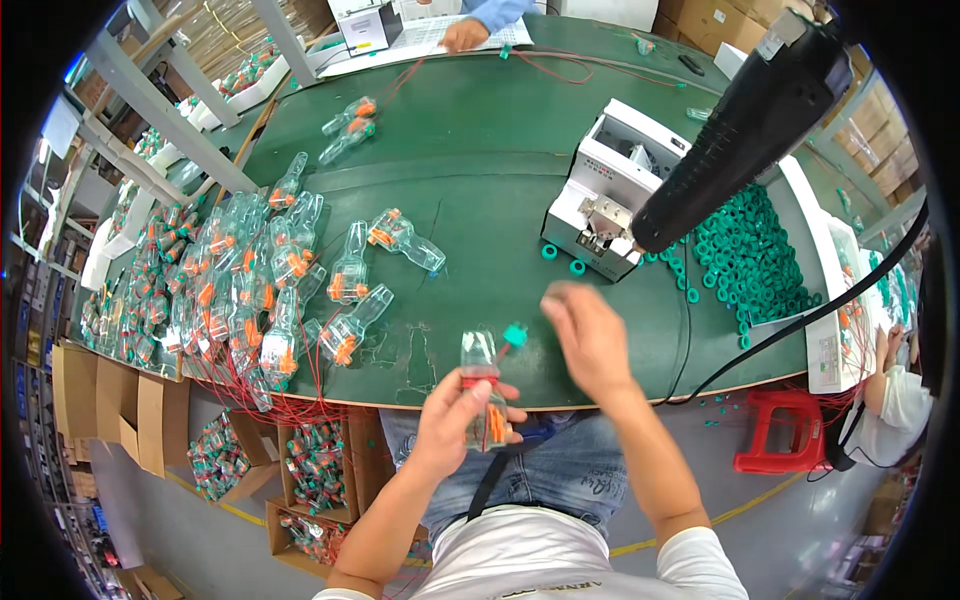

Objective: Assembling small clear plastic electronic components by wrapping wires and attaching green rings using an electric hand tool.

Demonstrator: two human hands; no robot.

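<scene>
l hand (455, 415) has thumb + fingers closed round a clear plastic housing (479, 350) w/ orange bits inside, held approx upright in front of the person's lap at the table's near edge. red wire (478, 381) crosses it at the thumb; a green cap (515, 335) sits just r of the housing's top, wire leading down from it. r hand (590, 335) is raised nearby, apart from the housing, fingers bent + close together; can't tell if anything's in the grip.

writing: small red + dark print on the white machine (595, 170), pale label on the black tool (745, 130) above it, script on the jeans (600, 480), dark letters at the shirt (530, 560) front, a label on a carton (716, 20) up top r. most too small to read.

pile of similar housings (240, 290) to l on the green table (480, 200); heap of green rings (750, 260) to r.
</scene>
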